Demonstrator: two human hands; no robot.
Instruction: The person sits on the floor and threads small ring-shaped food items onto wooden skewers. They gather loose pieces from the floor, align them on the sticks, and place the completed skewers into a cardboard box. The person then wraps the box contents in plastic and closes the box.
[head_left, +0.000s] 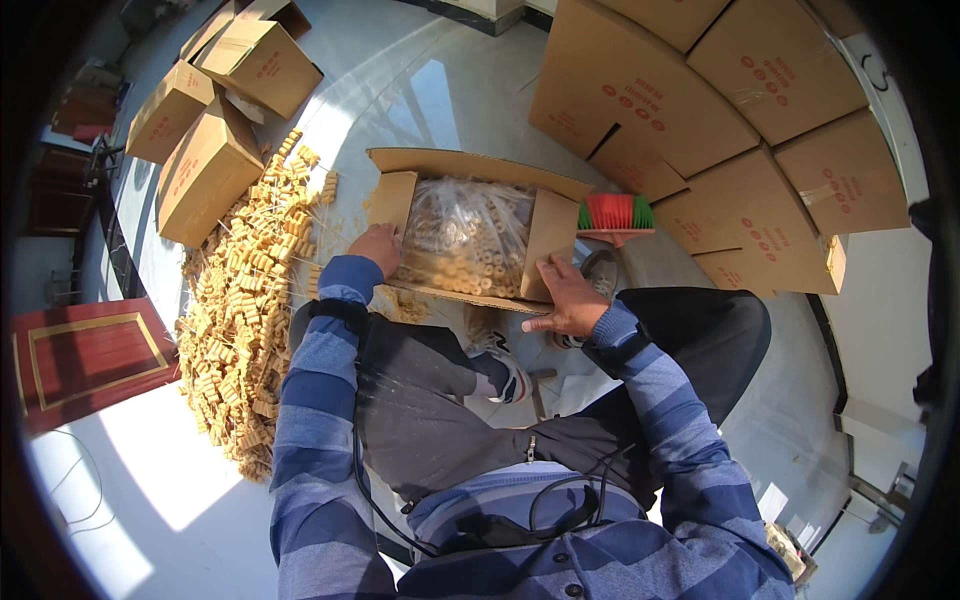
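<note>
A cardboard box (571, 236) stands on the floor in front of my legs, its top flaps folded apart. Inside it lies a clear plastic bag (470, 225) full of small tan tube-shaped pieces. My left hand (378, 249) holds the box at its near left corner, with the fingertips against the left flap. At the near right corner, my right hand (572, 297) grips the box, fingers on the right flap and thumb along the near side. The undersides of both hands are hidden.
To my left a long heap of tan ridged pieces on thin sticks (245, 330) covers the floor. Several cartons (205, 170) lie beyond it. Stacked cartons (700, 130) rise at the far right. A red and green brush (613, 214) sits right of the box. A dark red panel (95, 352) is at far left.
</note>
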